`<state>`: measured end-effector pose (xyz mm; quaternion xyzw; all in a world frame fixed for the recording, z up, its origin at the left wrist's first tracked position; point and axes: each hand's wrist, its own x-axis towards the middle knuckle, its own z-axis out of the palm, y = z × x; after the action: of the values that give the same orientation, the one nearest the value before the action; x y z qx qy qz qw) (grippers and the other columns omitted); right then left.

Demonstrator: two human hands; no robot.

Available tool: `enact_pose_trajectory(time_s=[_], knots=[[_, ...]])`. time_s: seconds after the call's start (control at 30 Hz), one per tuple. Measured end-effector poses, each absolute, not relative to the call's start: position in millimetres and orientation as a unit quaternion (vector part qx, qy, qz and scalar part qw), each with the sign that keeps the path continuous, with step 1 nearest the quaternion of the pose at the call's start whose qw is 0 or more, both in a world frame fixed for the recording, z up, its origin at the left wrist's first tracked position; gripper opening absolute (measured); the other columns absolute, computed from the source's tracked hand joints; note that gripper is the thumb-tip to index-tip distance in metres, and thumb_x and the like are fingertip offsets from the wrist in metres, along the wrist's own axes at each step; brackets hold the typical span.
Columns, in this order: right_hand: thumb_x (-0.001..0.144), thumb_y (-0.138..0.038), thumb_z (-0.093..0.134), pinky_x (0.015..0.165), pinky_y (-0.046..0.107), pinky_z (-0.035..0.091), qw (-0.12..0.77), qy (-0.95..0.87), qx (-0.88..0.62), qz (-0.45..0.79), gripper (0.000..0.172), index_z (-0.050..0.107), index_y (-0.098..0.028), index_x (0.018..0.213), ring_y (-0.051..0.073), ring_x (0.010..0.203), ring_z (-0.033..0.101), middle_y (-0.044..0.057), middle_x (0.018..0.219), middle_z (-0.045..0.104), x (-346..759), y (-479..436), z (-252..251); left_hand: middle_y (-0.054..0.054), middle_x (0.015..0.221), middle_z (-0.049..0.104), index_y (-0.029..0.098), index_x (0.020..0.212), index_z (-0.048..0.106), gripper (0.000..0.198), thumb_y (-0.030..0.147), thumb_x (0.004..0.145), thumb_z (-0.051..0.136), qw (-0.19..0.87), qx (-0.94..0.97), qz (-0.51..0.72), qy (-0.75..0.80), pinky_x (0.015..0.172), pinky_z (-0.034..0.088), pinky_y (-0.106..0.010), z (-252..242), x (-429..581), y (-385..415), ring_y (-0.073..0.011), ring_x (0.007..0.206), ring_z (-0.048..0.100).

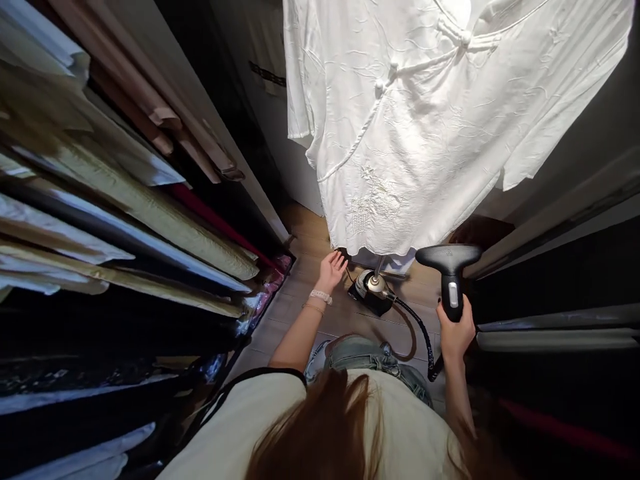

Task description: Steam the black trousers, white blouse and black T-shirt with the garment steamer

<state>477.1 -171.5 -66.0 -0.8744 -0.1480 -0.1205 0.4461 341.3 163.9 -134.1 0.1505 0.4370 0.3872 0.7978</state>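
A white long-sleeved shirt with knotted cord fastenings and stitched patterns hangs in front of me, its surface creased. My left hand is just below the shirt's lower left hem, palm up, fingers slightly bent and apart, with nothing visible in them. Whether the fingertips touch the hem I cannot tell. On the right, my right hand is wrapped round the handle of a black garment steamer head, which is upright near the lower right hem, apart from the cloth. A black ribbed hose links to the steamer base on the floor.
Hanging clothes crowd the left side in a dense row. More garments hang along the dark right side. Wooden flooring shows between the rows. The steamer's pole rises from its base behind the shirt hem, and the hose loops near my legs.
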Motion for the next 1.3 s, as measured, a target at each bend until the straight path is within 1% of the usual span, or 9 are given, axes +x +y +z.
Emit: enact_pose_trajectory(time_s=[0.2, 0.3, 0.43, 0.6, 0.77, 0.93, 1.07, 1.2, 1.3], knots=[[0.07, -0.057, 0.071, 0.094, 0.047, 0.05, 0.49, 0.053, -0.861, -0.126, 0.072, 0.066, -0.015, 0.129, 0.035, 0.105, 0.066, 0.016, 0.113, 0.072, 390, -147, -100, -0.009, 0.125, 0.069, 0.021, 0.102, 0.07, 0.017, 0.015, 0.086, 0.065, 0.827, 0.214, 0.318, 0.411, 0.103, 0.048, -0.032, -145, 317, 205, -0.0185, 0.122, 0.061], [0.069, -0.056, 0.072, 0.093, 0.047, 0.052, 0.511, 0.122, -0.841, -0.129, 0.074, 0.065, -0.013, 0.129, 0.033, 0.101, 0.065, 0.015, 0.11, 0.071, 338, -131, -112, -0.005, 0.126, 0.069, 0.024, 0.105, 0.071, 0.026, 0.014, 0.081, 0.073, 0.822, 0.266, 0.301, 0.403, 0.101, 0.046, -0.027, -145, 314, 228, -0.0159, 0.121, 0.06], [0.071, -0.058, 0.073, 0.09, 0.045, 0.055, 0.543, 0.187, -0.81, -0.124, 0.075, 0.061, -0.015, 0.132, 0.03, 0.1, 0.065, 0.013, 0.112, 0.068, 270, -113, -120, -0.004, 0.133, 0.065, 0.023, 0.104, 0.071, 0.02, 0.02, 0.084, 0.075, 0.819, 0.301, 0.316, 0.373, 0.092, 0.045, -0.019, -133, 317, 251, -0.013, 0.123, 0.057], [0.065, -0.055, 0.078, 0.097, 0.049, 0.052, 0.54, 0.234, -0.788, -0.182, 0.082, 0.059, -0.012, 0.132, 0.031, 0.103, 0.065, 0.014, 0.115, 0.067, 219, -103, -120, -0.005, 0.131, 0.065, 0.024, 0.108, 0.07, 0.017, 0.029, 0.092, 0.068, 0.863, 0.246, 0.263, 0.353, 0.077, 0.049, -0.018, -116, 297, 258, -0.0118, 0.106, 0.061], [0.068, -0.052, 0.075, 0.095, 0.046, 0.053, 0.555, 0.215, -0.782, -0.186, 0.071, 0.061, -0.012, 0.125, 0.027, 0.099, 0.064, 0.012, 0.109, 0.067, 212, -91, -111, -0.004, 0.117, 0.07, 0.025, 0.107, 0.068, 0.019, 0.018, 0.09, 0.07, 0.888, 0.21, 0.218, 0.347, 0.068, 0.049, -0.018, -115, 255, 248, -0.0099, 0.088, 0.064], [0.07, -0.055, 0.074, 0.089, 0.042, 0.053, 0.566, 0.162, -0.799, -0.126, 0.072, 0.06, -0.014, 0.127, 0.026, 0.096, 0.063, 0.012, 0.109, 0.067, 211, -75, -101, -0.002, 0.112, 0.072, 0.025, 0.113, 0.064, 0.028, 0.007, 0.091, 0.065, 0.897, 0.18, 0.207, 0.346, 0.073, 0.054, -0.017, -101, 237, 245, -0.0076, 0.084, 0.067], [0.071, -0.054, 0.073, 0.087, 0.04, 0.052, 0.574, 0.111, -0.806, -0.086, 0.07, 0.061, -0.013, 0.126, 0.026, 0.096, 0.063, 0.012, 0.107, 0.068, 208, -67, -98, -0.003, 0.113, 0.071, 0.022, 0.111, 0.061, 0.033, -0.002, 0.089, 0.06, 0.886, 0.191, 0.225, 0.357, 0.09, 0.056, -0.019, -89, 225, 239, -0.0084, 0.096, 0.07], [0.071, -0.051, 0.073, 0.082, 0.04, 0.053, 0.567, 0.055, -0.821, -0.046, 0.066, 0.062, -0.014, 0.125, 0.025, 0.09, 0.063, 0.009, 0.101, 0.069, 208, -65, -91, -0.002, 0.105, 0.072, 0.025, 0.121, 0.056, 0.045, -0.001, 0.085, 0.066, 0.857, 0.278, 0.271, 0.34, 0.099, 0.055, -0.025, -89, 200, 217, -0.0116, 0.102, 0.071], [0.074, -0.05, 0.072, 0.084, 0.04, 0.054, 0.558, 0.004, -0.83, -0.026, 0.062, 0.063, -0.017, 0.126, 0.025, 0.091, 0.064, 0.009, 0.103, 0.07, 212, -63, -81, 0.001, 0.09, 0.072, 0.027, 0.122, 0.046, 0.055, 0.009, 0.08, 0.077, 0.787, 0.388, 0.345, 0.332, 0.093, 0.057, -0.028, -90, 177, 195, -0.0134, 0.09, 0.074]])
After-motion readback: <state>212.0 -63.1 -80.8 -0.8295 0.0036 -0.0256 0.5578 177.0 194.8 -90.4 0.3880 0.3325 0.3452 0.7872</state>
